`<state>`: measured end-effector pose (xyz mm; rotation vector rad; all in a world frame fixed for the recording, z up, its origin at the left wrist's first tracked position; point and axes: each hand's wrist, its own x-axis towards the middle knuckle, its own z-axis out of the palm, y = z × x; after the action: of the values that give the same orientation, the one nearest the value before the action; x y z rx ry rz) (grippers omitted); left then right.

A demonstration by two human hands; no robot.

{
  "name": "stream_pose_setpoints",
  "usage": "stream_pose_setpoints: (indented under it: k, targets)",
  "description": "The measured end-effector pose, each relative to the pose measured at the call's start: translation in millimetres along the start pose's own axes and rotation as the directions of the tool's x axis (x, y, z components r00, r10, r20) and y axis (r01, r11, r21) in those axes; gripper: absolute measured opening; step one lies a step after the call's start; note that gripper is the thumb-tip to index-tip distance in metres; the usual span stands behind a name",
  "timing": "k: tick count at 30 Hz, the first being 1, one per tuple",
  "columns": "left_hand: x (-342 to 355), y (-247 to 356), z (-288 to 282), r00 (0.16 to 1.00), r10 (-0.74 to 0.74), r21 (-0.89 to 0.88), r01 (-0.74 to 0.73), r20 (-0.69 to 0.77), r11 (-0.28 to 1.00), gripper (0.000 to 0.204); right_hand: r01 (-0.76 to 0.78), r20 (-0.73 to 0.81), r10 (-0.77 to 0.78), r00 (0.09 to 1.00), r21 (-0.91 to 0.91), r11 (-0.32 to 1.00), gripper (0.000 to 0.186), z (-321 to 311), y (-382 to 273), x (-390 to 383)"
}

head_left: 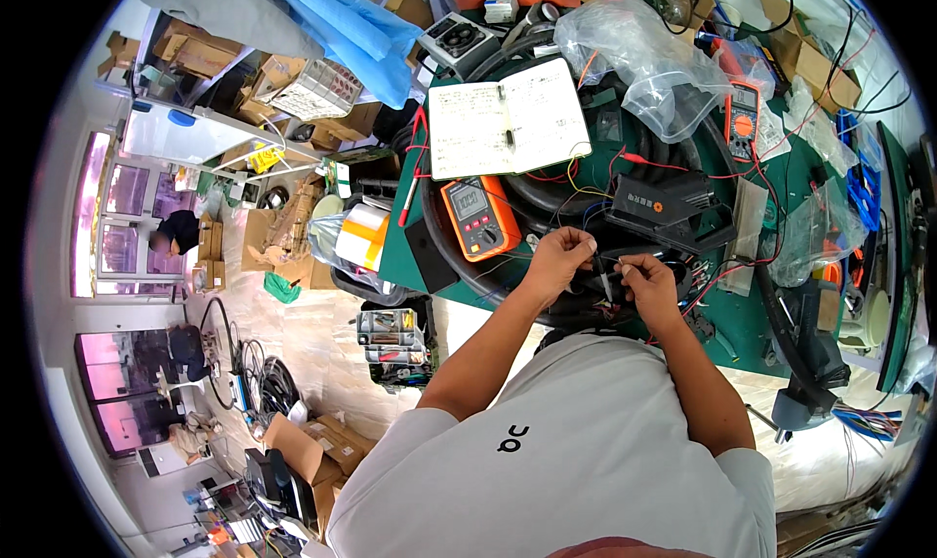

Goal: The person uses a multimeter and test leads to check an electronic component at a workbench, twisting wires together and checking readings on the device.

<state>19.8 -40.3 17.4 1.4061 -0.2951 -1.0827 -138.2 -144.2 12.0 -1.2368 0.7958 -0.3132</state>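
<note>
My left hand [561, 263] is closed in a pinch at the table's near edge. Close by on its right, my right hand [651, 283] also pinches with thumb and forefinger. What the fingertips hold is too small to make out; thin wires run around them. Just beyond the hands lies a black plastic housing [659, 207] with an orange mark. Thick black cable [445, 265] is coiled on the green table under and around them. An orange multimeter [478, 217] with a lit display lies left of my left hand. Behind it an open notebook [468, 129] carries a dark pen [509, 137].
A second orange-red multimeter [743, 119] stands at the right, its red lead crossing the table. Clear plastic bags [673, 80] and a grey metal box [457, 43] lie at the back. On the floor, left, sits a toolbox [392, 338]. Farther off is another person [178, 234].
</note>
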Motion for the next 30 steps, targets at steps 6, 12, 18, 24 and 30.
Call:
stream_pose_setpoints:
  k: [6, 12, 18, 24, 30]
  targets:
    - [-0.6, 2.4, -0.1, 1.0, 0.0, -0.019, 0.0, 0.009, 1.0, 0.014, 0.004, 0.01, -0.005, 1.0, 0.017, 1.0, 0.017, 0.0, 1.6, 0.5]
    - [-0.7, 2.2, -0.1, 1.0, 0.005, -0.016, -0.005, 0.007, 1.0, 0.013, -0.006, 0.015, 0.006, 1.0, 0.008, 1.0, 0.017, 0.1, 1.0, 1.1]
    - [-0.2, 1.1, -0.4, 1.0, 0.004, -0.021, -0.004, 0.0, 1.0, 0.013, -0.004, 0.017, 0.005, 1.0, -0.006, 1.0, 0.018, -0.4, -0.4, 0.6]
    - [-0.8, 1.7, 0.2, 1.0, -0.005, -0.028, 0.006, 0.011, 1.0, 0.014, 0.002, 0.011, -0.002, 1.0, 0.004, 1.0, 0.018, -0.5, 1.3, 1.1]
    - [-0.4, 0.5, -0.5, 1.0, 0.007, -0.023, -0.007, 0.0, 1.0, 0.014, -0.003, 0.012, 0.003, 1.0, 0.01, 1.0, 0.017, -0.1, 0.6, 0.4]
